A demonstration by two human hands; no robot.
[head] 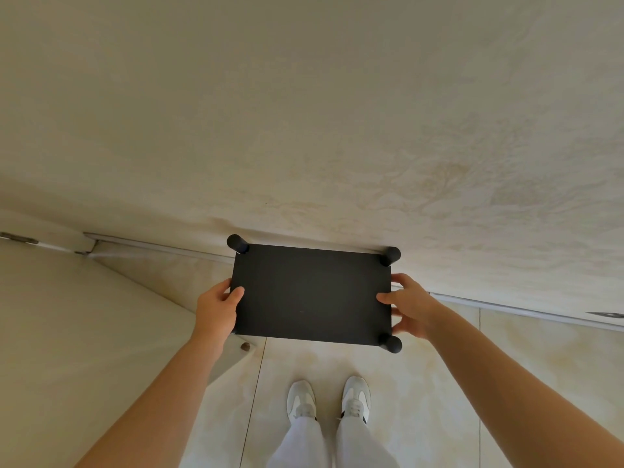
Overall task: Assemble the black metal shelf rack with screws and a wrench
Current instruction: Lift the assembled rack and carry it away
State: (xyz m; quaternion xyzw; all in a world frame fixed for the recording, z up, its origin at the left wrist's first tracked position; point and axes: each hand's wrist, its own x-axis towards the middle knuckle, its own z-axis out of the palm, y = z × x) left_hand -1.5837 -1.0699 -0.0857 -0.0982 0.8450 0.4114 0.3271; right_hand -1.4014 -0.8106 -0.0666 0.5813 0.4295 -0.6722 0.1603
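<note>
Near the wall: rack (312,295), black, seen from above as a flat dark rectangle, with its long sides running left to right.
Posts: three round black posts (237,243) show at the corners, two on the far side and one at the near right; the near left corner is hidden by the left wrist.
Left hand: left hand (216,309) grips the left short edge of the rack, with the thumb lying on top and the fingers curled round the edge.
Right hand: right hand (410,305) grips the right short edge, with the thumb on top and the fingers spread along the side.
Rack and floor: I cannot tell if the rack stands on the floor (422,383) or is held above it.
Wall: wall (304,113), pale with a cream marble pattern, is just behind the far side of the rack.
Floor: light tiles with thin joints.
Feet: two white shoes (301,398) are on the tiles, below the near edge of the rack, under white trousers (300,444).
Left side: a pale door (84,332), with a metal hinge (18,238) at the far left.
</note>
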